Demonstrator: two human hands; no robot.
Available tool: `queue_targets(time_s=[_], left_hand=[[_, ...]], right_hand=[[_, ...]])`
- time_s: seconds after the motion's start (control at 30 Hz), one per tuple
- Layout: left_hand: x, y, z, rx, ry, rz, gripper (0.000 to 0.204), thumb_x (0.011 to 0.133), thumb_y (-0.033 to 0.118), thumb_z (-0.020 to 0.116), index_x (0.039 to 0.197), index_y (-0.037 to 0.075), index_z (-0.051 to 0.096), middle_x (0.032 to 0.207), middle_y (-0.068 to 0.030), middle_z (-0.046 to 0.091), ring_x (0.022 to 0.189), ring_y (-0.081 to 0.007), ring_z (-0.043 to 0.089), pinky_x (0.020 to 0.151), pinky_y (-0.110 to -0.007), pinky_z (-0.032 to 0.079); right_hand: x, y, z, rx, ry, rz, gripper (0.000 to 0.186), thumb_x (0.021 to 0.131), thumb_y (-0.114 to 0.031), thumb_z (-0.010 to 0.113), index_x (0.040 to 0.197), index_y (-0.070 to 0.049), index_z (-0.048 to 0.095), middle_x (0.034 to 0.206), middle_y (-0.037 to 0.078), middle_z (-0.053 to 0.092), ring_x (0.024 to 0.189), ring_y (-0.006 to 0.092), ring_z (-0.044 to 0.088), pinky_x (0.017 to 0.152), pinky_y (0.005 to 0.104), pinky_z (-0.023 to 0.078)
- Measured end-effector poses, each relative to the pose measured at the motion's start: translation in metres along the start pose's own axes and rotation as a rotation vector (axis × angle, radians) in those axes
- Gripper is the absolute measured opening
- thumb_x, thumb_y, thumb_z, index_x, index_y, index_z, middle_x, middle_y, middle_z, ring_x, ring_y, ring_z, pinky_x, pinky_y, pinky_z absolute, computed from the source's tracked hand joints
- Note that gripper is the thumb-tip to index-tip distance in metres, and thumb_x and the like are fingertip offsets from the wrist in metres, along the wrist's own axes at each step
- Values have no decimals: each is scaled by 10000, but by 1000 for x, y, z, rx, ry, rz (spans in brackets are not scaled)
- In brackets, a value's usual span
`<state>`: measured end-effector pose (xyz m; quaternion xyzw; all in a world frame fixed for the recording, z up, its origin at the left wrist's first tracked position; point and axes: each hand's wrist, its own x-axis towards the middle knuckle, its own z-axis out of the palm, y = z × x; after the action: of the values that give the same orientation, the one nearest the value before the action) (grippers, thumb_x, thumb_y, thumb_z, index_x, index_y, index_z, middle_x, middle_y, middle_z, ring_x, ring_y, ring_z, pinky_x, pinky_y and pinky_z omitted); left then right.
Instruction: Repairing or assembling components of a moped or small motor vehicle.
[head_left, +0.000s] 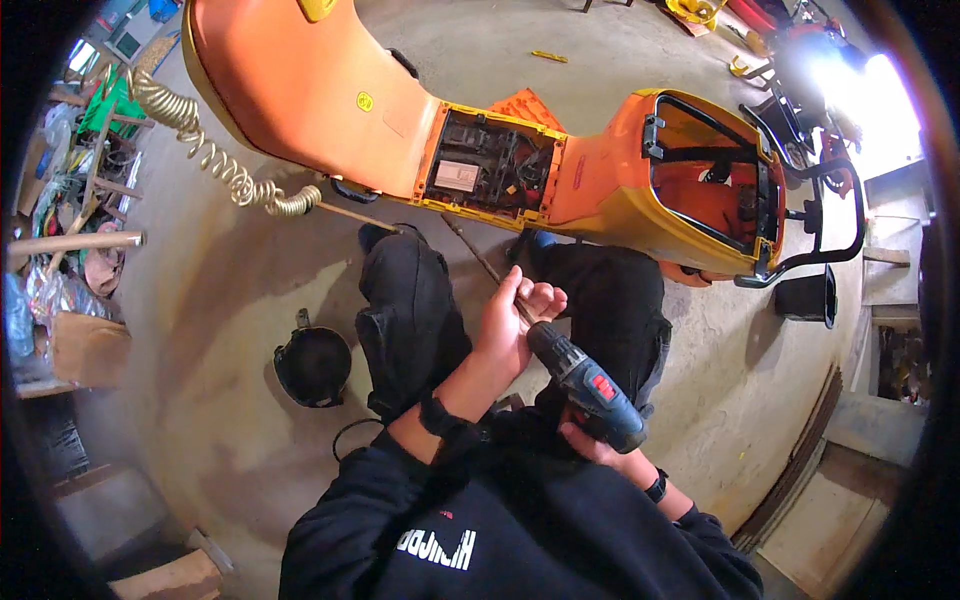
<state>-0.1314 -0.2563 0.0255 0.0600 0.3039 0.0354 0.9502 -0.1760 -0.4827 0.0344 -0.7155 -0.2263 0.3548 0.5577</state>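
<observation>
My right hand is wrapped round the grip of a blue and black cordless drill, whose lower part it partly hides. A long thin rod runs from the drill's chuck toward the far left. My left hand closes round this rod just ahead of the chuck, thumb and fingers curled. The rod's far end lies in view close to an orange and yellow vehicle body resting across the floor in front of me. An uncovered compartment in its middle shows a silver box and dark parts.
A coiled beige air hose hangs at the left. By my left leg sits a round black container. A black bent tube frame juts from the body's right end, above a black bucket. Clutter and a cardboard box line the left wall.
</observation>
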Motion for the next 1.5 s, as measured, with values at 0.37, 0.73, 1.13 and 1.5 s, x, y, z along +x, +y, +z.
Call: queue_targets(time_s=[0.37,0.73,1.13,1.5], left_hand=[[-21,-25,-4,52,-122,-161,371,987,386,425,697,154,431,673,-77,558,610,-199,568,711,-411,510],[-20,-27,-1,146,-20,-131,376,982,384,426,686,153,400,593,-67,524,514,-213,550,575,-400,528],[-20,-24,1,133,-48,-163,389,984,373,418,668,148,407,567,-61,505,513,-226,551,597,-432,534],[-15,-25,-2,92,-94,-177,365,972,357,430,658,173,407,541,-15,458,512,-204,542,588,-416,529]], right_hand=[[-6,14,7,101,-79,-31,305,828,-157,689,1089,-69,560,865,45,587,826,180,566,762,324,466],[-13,28,10,245,-122,210,270,826,-82,616,1079,-85,522,796,7,584,730,131,569,652,263,462],[-8,1,16,448,15,443,132,803,-85,622,922,-66,569,755,19,606,665,142,598,590,263,478],[-21,45,19,467,-34,347,267,830,-65,604,1090,-57,543,829,32,595,751,136,589,692,264,487]])
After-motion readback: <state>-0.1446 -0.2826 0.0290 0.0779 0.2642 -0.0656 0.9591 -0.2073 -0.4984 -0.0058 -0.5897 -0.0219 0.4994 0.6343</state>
